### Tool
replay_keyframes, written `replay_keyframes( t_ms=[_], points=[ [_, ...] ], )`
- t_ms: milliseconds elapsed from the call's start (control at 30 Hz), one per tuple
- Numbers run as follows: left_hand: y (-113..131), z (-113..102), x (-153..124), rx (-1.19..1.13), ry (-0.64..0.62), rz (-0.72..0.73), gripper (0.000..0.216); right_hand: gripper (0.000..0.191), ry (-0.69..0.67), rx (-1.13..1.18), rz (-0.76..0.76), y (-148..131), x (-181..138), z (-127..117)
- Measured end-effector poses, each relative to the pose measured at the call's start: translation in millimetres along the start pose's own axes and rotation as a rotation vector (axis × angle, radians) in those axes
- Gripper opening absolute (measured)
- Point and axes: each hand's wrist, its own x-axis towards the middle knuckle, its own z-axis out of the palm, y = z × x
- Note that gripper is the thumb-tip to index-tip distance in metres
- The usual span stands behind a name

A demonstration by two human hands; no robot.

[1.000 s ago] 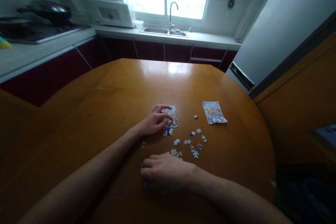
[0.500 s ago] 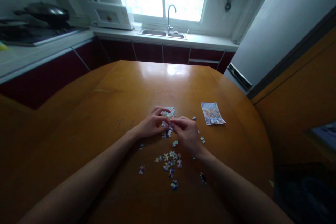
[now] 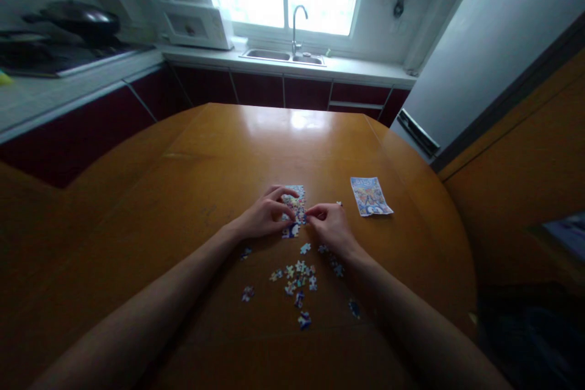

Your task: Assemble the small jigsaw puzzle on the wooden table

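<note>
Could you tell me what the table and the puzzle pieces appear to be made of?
Table: probably varnished wood, orange-brown with a glossy window reflection. Puzzle pieces: likely printed cardboard, thin, flat and multicoloured; too small to be sure.

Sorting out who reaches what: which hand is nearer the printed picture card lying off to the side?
Right. The right hand lies between the assembled puzzle and the card; the left hand sits beyond the puzzle's far side.

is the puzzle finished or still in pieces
Still in pieces. Only a small joined block sits between the left hand and right hand; loose pieces lie scattered nearer the person.
</note>
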Motion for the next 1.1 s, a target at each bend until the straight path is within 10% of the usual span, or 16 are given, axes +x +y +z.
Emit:
replay_keyframes(
  t_ms=[733, 1100],
  points=[
    [-0.8, 0.5, 0.8, 0.001, -0.023, 0.013, 0.005, 0.008, -0.070, -0.420, 0.079, -12.0, -6.4, 6.8],
    [-0.2, -0.1, 0.7, 0.002, -0.033, 0.003, 0.007, 0.018, 0.061, -0.142, 0.010, 6.4, 9.6, -4.1]
  ],
)
